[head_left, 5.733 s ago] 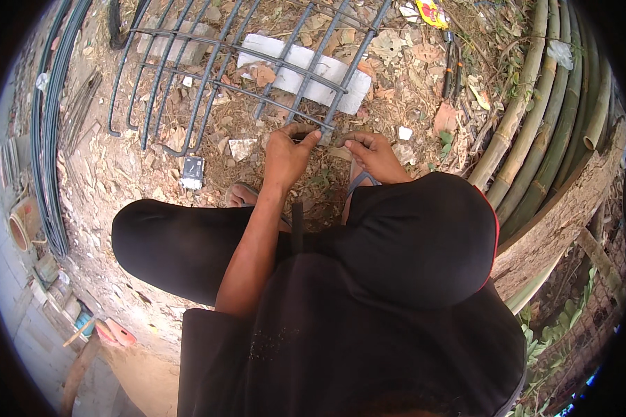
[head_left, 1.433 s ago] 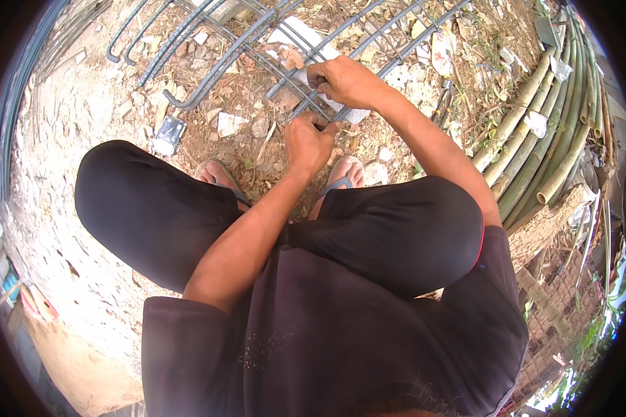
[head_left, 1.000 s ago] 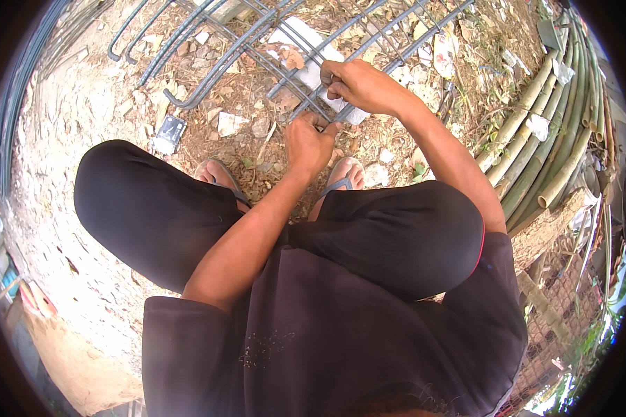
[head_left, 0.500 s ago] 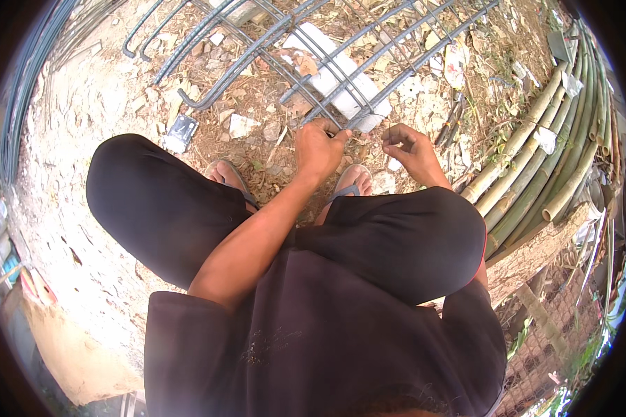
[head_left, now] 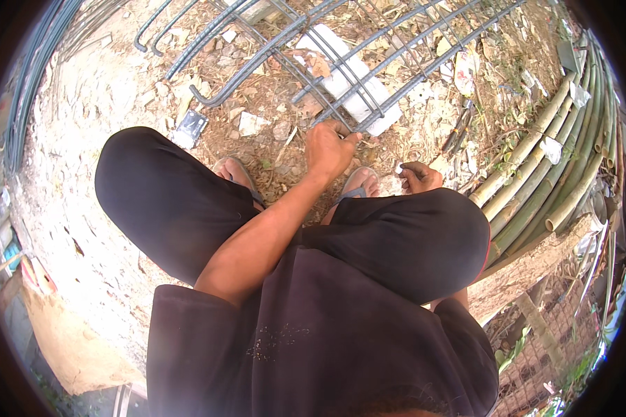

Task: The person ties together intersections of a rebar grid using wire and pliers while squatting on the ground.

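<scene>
left grip [head_left: 330, 149]: clasping rebar [head_left: 424, 76] end | right grip [head_left: 420, 178]: beside right knee [head_left: 445, 236]

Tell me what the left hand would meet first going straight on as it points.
The left hand would likely meet the steel bars first; they look close enough that it may already touch them.

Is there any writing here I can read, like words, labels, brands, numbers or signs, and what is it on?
None that I can read.
Small dark packet: pale marks, too small to make out.
Flattened wrapper: coloured patches, too blurred to read.
Dark shirt: pale specks, no letters I can make out.
Steel rebar grid: no writing visible.
</scene>
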Available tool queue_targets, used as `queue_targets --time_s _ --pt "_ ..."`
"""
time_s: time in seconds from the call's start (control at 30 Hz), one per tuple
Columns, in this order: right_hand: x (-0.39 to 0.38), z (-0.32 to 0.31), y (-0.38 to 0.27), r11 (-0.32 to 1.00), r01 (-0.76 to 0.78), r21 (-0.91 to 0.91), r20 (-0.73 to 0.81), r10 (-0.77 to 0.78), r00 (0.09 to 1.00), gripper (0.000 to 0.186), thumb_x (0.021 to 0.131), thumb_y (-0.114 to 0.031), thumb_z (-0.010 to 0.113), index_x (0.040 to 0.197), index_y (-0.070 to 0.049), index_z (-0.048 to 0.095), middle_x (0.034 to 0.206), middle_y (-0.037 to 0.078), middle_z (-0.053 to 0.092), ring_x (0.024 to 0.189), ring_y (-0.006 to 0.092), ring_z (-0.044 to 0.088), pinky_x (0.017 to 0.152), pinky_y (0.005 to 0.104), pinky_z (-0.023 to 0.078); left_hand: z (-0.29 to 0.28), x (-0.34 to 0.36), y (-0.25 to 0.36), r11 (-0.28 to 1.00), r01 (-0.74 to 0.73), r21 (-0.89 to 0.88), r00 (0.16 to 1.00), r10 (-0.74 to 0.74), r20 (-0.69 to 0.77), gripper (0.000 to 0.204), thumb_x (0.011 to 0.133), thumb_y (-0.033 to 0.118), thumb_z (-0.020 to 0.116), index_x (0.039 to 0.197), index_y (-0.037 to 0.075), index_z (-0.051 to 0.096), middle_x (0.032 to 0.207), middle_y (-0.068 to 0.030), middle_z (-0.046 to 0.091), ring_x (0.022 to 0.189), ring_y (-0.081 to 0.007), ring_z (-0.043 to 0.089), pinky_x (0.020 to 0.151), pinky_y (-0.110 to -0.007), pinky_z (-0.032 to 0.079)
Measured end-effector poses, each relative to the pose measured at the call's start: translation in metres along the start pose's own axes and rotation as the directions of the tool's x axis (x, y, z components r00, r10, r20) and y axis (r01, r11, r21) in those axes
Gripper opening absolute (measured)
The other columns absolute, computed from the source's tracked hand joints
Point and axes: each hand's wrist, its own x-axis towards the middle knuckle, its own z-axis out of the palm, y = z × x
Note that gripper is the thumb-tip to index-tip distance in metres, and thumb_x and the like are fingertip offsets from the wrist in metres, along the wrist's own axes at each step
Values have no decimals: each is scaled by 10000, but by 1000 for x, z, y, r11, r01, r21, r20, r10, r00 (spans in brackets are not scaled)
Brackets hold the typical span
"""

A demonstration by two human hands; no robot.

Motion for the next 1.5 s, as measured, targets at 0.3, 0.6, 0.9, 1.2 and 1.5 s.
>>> queue_targets --time_s 0.3,0.6,0.9,1.2,1.5 --pt "21 -46 -80 801 473 -367 200 -429 881 109 887 -77 762 977 -22 790 899 101 765 805 190 698 757 344 560 6 1 -3 998 18 -56 1000 -18 8 219 794 208 833 809 -6 787 650 -171 700 582 -251 663 626 -395 518" --pt "100 21 -194 523 740 -422 464 -577 672 111 803 -62 763 909 -27 766 769 155 730 726 300 717 686 407 564 5 0 -7 997 -16 -78 999 14 -36 223 790 218 837 808 2 785 628 -172 682 568 -293 653 630 -420 512" --pt "101 38 -190 312 757 -573 513 -584 629 66 803 -68 721 857 -38 747 768 214 703 770 408 705 708 478 574 1 -1 -4 999 -10 -44 1000 10 -8 229 808 202 806 829 -26 783 693 -166 727 599 -221 679 628 -366 522" --pt "78 31 -180 184 708 -682 578 -458 675 104 804 -50 638 786 -28 737 795 170 729 783 347 740 689 446 586 2 -2 -3 999 8 -44 1000 -8 -13 238 797 223 805 832 -11 789 670 -159 714 602 -230 676 626 -370 518" --pt "27 23 -139 484 652 -584 75 -767 637 204 937 -178 684 1068 -26 718 1051 55 699 895 260 699 721 378 568 2 -1 -11 999 -25 -40 999 24 -24 253 796 233 818 811 -16 780 668 -155 713 590 -225 668 612 -369 512"
